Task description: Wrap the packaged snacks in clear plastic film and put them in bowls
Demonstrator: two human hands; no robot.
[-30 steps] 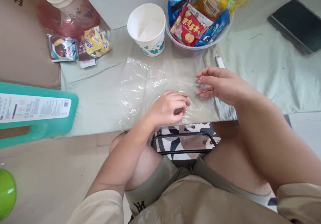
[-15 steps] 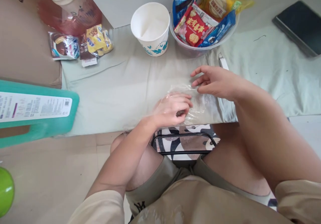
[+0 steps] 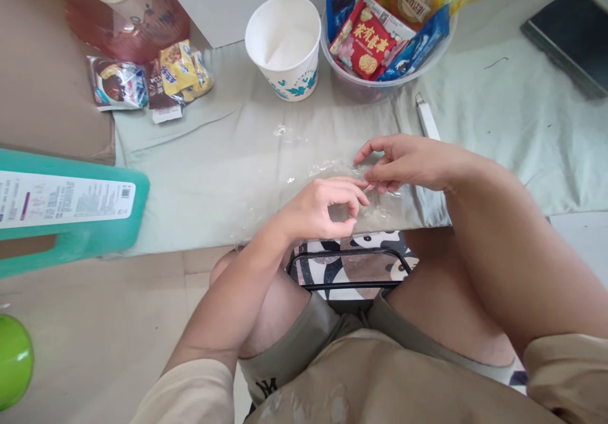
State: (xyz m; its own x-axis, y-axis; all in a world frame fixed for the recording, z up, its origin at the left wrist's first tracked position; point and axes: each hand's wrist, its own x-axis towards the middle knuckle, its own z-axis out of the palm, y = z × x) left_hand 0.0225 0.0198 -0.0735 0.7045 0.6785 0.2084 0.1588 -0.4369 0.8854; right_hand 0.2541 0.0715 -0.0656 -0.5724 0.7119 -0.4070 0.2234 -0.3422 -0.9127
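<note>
A thin sheet of clear plastic film [image 3: 327, 169], perhaps a bag, lies crinkled over the cloth-covered table and shows mostly by its glints. My left hand [image 3: 320, 208] is at the table's front edge; its thumb and index finger meet in a ring, pinching the film. Close by on the right, my right hand [image 3: 399, 164] has its thumb and middle fingertips together at the film beside the left fingertips, with the index finger stretched out. Behind my right wrist lies a white box cutter [image 3: 427, 118], partly hidden.
A white paper cup [image 3: 284, 50] and a clear bowl [image 3: 387, 82] of wrapped snacks stand at the back. Snack packets [image 3: 118, 83] lie left, near a red basin [image 3: 95, 28] with cups. A teal container [image 3: 104, 234] is at the left edge, a dark box [image 3: 570, 44] at right.
My right hand has come down and its thumb has closed on the film. My left hand has turned slightly, its thumb and index finger now forming a clearer ring.
</note>
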